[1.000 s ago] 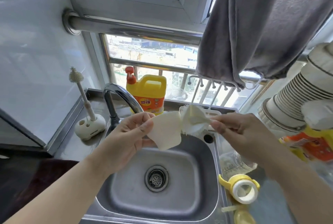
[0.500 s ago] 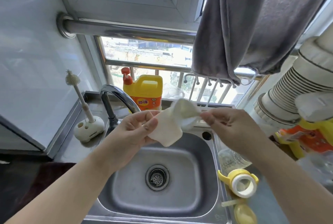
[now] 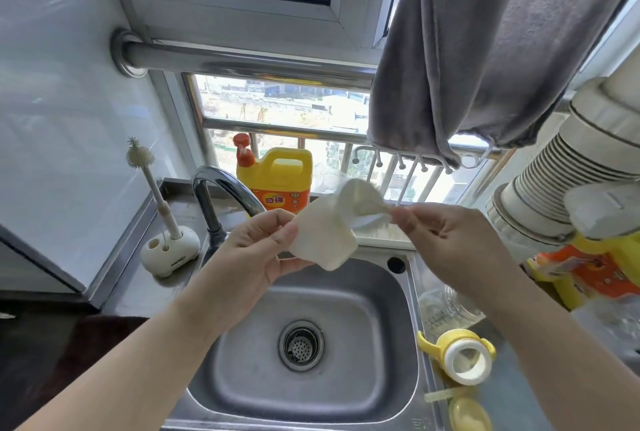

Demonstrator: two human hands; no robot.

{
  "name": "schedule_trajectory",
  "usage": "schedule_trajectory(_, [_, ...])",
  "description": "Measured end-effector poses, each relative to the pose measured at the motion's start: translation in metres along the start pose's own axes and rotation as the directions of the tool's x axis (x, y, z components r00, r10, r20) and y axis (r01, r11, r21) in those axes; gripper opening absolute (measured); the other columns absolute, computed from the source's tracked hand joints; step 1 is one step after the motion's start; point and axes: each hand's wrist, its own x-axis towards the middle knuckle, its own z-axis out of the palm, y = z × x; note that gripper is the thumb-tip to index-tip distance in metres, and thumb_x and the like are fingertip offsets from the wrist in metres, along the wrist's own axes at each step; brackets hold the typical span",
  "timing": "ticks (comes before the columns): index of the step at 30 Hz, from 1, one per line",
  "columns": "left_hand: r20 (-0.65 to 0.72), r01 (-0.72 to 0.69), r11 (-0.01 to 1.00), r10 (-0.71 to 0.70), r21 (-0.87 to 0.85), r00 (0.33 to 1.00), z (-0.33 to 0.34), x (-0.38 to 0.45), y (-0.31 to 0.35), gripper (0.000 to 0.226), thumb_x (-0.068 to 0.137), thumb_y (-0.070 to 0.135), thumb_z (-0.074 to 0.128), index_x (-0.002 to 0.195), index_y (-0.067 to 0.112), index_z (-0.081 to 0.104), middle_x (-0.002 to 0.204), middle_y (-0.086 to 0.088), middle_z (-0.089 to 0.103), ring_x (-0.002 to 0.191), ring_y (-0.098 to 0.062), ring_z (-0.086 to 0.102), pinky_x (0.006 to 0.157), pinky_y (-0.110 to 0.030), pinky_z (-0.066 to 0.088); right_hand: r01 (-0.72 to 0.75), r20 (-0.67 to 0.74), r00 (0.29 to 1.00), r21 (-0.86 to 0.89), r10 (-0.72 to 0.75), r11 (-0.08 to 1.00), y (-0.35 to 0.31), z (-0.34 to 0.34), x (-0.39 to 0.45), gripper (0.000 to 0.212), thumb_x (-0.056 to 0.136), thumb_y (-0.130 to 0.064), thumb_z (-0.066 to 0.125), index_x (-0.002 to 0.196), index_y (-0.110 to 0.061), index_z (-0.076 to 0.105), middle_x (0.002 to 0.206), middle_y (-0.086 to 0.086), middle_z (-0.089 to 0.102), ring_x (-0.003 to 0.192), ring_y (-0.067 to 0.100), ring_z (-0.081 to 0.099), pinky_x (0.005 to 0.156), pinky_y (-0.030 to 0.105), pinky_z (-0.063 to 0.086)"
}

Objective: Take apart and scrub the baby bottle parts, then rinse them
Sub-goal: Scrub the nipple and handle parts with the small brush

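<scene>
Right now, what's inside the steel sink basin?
The stainless steel sink holds only its round metal drain strainer; no bottle parts show in it. Both hands hold a cream silicone piece above it, covering part of the back wall.

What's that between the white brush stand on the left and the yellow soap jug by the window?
In the head view, the curved metal tap rises between the brush stand and the soap jug. Otherwise only bare steel counter lies there.

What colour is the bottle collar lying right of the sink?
Yellow with a white inner ring, clearest in the head view, the only one.
</scene>
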Motion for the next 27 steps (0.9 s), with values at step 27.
schedule_trajectory(27, [0.053, -0.029, 0.980, 0.019, 0.195, 0.998, 0.002, 0.006, -0.008, 0.038, 0.057, 0.046, 0.086, 0.068, 0.014, 0.069, 0.072, -0.008, 0.066, 0.071, -0.019, 0.068, 0.065, -0.031, 0.058, 0.114, 0.133, 0.986, -0.075, -0.103, 0.991, 0.011, 0.002, -0.015, 0.039, 0.081, -0.072, 0.035, 0.076, -0.048, 0.066, 0.063, -0.017, 0.059, 0.065, 0.003, 0.055, 0.070, 0.017, 0.031])
